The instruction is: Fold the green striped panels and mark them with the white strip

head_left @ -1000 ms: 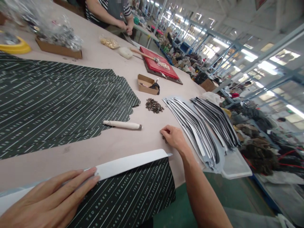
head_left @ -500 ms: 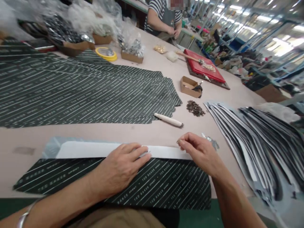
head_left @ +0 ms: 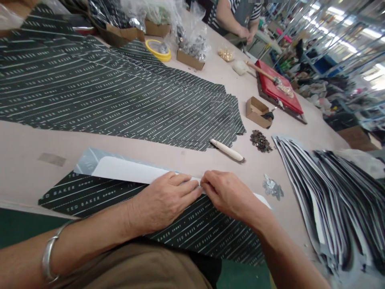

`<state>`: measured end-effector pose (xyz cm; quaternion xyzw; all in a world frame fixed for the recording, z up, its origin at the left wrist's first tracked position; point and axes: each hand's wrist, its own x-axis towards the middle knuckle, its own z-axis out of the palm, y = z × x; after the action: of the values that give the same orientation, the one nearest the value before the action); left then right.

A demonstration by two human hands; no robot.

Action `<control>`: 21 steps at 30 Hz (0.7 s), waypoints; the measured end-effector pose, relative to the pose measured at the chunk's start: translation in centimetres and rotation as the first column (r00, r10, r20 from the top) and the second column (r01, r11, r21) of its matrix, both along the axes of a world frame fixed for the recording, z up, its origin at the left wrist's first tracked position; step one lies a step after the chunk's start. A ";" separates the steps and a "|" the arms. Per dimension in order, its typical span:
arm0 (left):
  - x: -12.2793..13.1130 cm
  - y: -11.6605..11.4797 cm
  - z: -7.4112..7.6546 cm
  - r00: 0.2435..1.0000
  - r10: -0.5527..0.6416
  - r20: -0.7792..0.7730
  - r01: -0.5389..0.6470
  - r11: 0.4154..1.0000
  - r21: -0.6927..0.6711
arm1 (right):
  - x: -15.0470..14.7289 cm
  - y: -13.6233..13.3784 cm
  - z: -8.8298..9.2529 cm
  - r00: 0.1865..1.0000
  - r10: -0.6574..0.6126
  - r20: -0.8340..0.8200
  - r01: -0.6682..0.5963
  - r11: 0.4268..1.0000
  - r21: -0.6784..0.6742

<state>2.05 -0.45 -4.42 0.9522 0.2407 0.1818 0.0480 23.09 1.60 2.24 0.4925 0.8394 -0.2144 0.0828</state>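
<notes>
A dark sheet [head_left: 192, 237] with slanted white lines and lettering lies along the front edge of the table, with a white strip [head_left: 126, 170] along its far side. My left hand [head_left: 171, 196] rests on the strip and sheet, fingers stretched out and lying flat. Close beside its fingertips, my right hand [head_left: 224, 190] is closed in a pinch over the strip; whatever is between its fingertips is hidden. Small clear discs [head_left: 272, 187] lie in a pile right of my right hand.
Printed sheets [head_left: 120, 96] cover the far left. Beyond my hands are a white tool [head_left: 227, 151], brown pieces [head_left: 261, 141] and a small cardboard box [head_left: 255, 113]. Layered strips [head_left: 333, 208] lie right. A red board [head_left: 279, 88] and a person [head_left: 236, 20] are farther back.
My right hand has moved left, down to the strip beside my left fingertips. The camera view has shifted and tilted, so the table's contents appear moved.
</notes>
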 end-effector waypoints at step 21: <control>0.0 0.0 0.4 0.999 0.016 0.045 -0.015 1.000 -0.024 | 0.9 -0.6 -2.8 0.797 -0.252 -0.549 0.237 0.967 -0.100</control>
<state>2.04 -0.46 -3.98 0.9453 0.2492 0.2009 0.0634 23.98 1.02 -0.60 0.5113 0.7536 -0.3683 -0.1872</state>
